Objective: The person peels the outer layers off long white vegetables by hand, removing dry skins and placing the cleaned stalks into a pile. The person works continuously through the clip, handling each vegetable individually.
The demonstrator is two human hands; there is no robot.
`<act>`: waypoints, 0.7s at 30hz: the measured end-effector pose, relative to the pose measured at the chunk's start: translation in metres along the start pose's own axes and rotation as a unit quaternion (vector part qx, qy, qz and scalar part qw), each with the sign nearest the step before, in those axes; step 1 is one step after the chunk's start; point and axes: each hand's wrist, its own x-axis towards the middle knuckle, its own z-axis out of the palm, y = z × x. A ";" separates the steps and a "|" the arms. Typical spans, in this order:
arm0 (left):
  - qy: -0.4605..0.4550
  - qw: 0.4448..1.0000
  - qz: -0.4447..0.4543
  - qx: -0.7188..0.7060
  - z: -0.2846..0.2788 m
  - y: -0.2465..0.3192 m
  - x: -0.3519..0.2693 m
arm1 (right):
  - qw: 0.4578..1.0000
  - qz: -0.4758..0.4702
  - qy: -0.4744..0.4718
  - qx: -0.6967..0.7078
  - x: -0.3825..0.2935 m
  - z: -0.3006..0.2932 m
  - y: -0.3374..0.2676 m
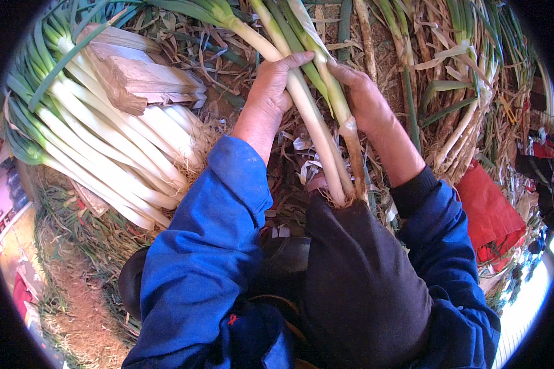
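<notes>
My left hand (274,83) is closed around pale, peeled long green onions (311,122), its thumb across the white shafts. Their rooted ends hang down to my right knee (364,272), in dark cloth. Just right of them, my right hand (367,99) grips another green onion (334,92) with thumb and fingers near its upper shaft. That stalk is still wrapped in brown, soiled skin on its lower part, and a loose green leaf (321,83) hangs between the two hands. The green tops run out of the upper picture edge.
Peeled green onions (111,138) lie heaped at left, against a split wooden block (141,76). Unpeeled, earthy ones (466,110) lie at right, above a red cloth (489,207). Dry husks and leaf scraps (212,55) litter the ground.
</notes>
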 end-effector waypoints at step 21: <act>-0.040 0.998 -0.028 -0.033 -0.002 0.003 0.000 | 0.981 -0.107 0.160 -0.007 -0.025 0.033 -0.005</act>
